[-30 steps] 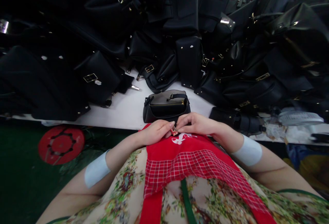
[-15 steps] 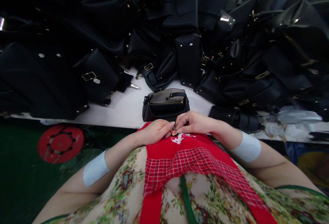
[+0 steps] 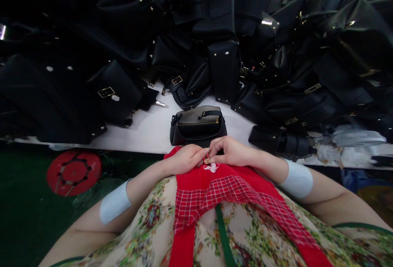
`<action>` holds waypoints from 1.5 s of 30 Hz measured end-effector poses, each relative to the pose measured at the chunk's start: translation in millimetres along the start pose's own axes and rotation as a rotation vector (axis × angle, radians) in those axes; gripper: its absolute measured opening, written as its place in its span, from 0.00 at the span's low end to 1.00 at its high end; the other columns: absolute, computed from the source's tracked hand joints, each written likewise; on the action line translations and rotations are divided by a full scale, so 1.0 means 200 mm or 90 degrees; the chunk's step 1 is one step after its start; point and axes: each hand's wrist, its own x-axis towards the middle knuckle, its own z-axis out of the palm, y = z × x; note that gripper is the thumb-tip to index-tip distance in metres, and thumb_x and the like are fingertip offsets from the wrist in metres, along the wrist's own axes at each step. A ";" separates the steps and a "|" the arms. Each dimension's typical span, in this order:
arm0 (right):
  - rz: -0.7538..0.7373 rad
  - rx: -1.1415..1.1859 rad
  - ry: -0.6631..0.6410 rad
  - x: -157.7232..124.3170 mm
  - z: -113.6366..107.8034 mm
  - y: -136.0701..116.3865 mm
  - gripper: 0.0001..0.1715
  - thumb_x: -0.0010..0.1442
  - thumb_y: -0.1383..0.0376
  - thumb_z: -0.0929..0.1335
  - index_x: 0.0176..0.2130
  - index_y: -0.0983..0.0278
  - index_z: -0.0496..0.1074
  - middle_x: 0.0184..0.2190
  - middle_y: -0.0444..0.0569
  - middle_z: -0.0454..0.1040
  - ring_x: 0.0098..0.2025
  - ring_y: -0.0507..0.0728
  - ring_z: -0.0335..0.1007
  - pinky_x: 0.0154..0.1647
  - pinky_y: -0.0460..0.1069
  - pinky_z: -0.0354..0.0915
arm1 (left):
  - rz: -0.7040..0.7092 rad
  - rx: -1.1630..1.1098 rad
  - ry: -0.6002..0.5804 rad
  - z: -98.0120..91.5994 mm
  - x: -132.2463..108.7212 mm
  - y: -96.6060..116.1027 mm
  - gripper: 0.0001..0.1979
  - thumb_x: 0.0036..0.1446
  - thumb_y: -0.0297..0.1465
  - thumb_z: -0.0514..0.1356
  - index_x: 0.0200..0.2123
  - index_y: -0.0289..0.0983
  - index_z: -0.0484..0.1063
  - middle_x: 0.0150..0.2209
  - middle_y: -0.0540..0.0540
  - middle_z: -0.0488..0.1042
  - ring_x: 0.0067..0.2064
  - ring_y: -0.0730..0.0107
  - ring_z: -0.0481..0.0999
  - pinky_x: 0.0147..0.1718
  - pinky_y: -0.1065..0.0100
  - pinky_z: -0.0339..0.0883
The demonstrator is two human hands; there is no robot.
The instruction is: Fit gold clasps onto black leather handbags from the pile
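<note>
My left hand (image 3: 188, 158) and my right hand (image 3: 229, 151) meet in front of the red apron (image 3: 233, 177). Between their fingertips they pinch a small gold-coloured metal piece (image 3: 206, 160); its exact shape is too small to tell. Just beyond my hands a small black handbag (image 3: 196, 138) stands open on the white table (image 3: 147, 130), showing a grey lining, a gold zipper and a strap with a buckle across its right part. Neither hand grips the bag.
Many black bags (image 3: 222, 70) with gold buckles are piled along the far side. A black bag (image 3: 276, 138) lies to the right, near a clear plastic-wrapped roll (image 3: 357, 137). A red round object (image 3: 73, 173) is below the table edge on the left.
Both hands have shifted slightly, with the right-hand fingers more bent and the metal piece turned a little between the fingertips. The handbag has stayed in place.
</note>
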 end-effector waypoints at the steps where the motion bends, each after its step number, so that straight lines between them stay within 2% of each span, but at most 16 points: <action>1: 0.004 0.000 0.008 0.00 0.01 0.00 0.10 0.55 0.60 0.72 0.30 0.66 0.78 0.31 0.50 0.76 0.34 0.54 0.72 0.39 0.49 0.67 | 0.001 0.007 0.000 0.00 0.00 0.00 0.27 0.65 0.45 0.42 0.20 0.36 0.62 0.20 0.50 0.65 0.23 0.72 0.63 0.27 0.70 0.58; 5: 0.036 -0.028 0.066 0.00 0.05 0.01 0.11 0.51 0.61 0.74 0.26 0.66 0.76 0.29 0.47 0.74 0.32 0.53 0.71 0.36 0.48 0.66 | -0.003 0.043 0.008 0.01 0.01 0.02 0.26 0.66 0.43 0.42 0.21 0.36 0.63 0.21 0.49 0.66 0.24 0.72 0.62 0.27 0.70 0.57; 7: 0.029 -0.030 0.065 0.00 0.04 0.01 0.11 0.51 0.60 0.75 0.26 0.66 0.75 0.29 0.47 0.74 0.33 0.53 0.70 0.36 0.48 0.66 | -0.002 0.041 0.010 0.01 0.01 0.03 0.26 0.66 0.44 0.42 0.21 0.36 0.63 0.21 0.50 0.65 0.24 0.72 0.62 0.26 0.70 0.56; 13: -0.046 0.035 -0.093 -0.02 -0.09 0.00 0.12 0.61 0.61 0.68 0.39 0.66 0.78 0.39 0.50 0.76 0.42 0.54 0.72 0.48 0.49 0.66 | 0.028 0.000 0.004 -0.01 0.01 0.04 0.26 0.66 0.44 0.41 0.21 0.36 0.62 0.20 0.51 0.63 0.24 0.73 0.62 0.28 0.70 0.58; 18: -0.046 0.026 -0.100 -0.01 -0.11 0.02 0.12 0.61 0.61 0.69 0.40 0.65 0.78 0.40 0.49 0.76 0.43 0.53 0.72 0.48 0.49 0.66 | 0.026 -0.013 0.001 -0.02 0.01 0.03 0.26 0.66 0.43 0.42 0.23 0.35 0.65 0.20 0.51 0.64 0.24 0.72 0.63 0.30 0.69 0.60; 25: -0.014 -0.017 -0.061 0.02 -0.06 -0.02 0.11 0.57 0.60 0.71 0.32 0.66 0.78 0.34 0.50 0.77 0.37 0.54 0.73 0.42 0.49 0.68 | 0.008 -0.017 0.002 -0.01 0.01 0.03 0.26 0.65 0.44 0.42 0.21 0.36 0.61 0.19 0.51 0.63 0.23 0.73 0.61 0.27 0.70 0.57; 37: 0.026 -0.063 0.035 0.01 0.02 -0.01 0.09 0.54 0.63 0.72 0.25 0.66 0.74 0.30 0.48 0.75 0.33 0.54 0.71 0.36 0.48 0.66 | 0.000 0.038 0.015 0.01 0.03 0.00 0.26 0.64 0.44 0.42 0.20 0.36 0.62 0.21 0.49 0.65 0.24 0.71 0.62 0.27 0.69 0.56; 45: 0.079 -0.079 0.090 0.02 0.08 0.00 0.08 0.52 0.63 0.72 0.28 0.68 0.73 0.28 0.48 0.75 0.29 0.53 0.69 0.32 0.48 0.64 | -0.027 0.055 0.021 0.02 0.03 0.01 0.27 0.65 0.46 0.43 0.19 0.36 0.60 0.20 0.50 0.63 0.23 0.72 0.60 0.25 0.69 0.53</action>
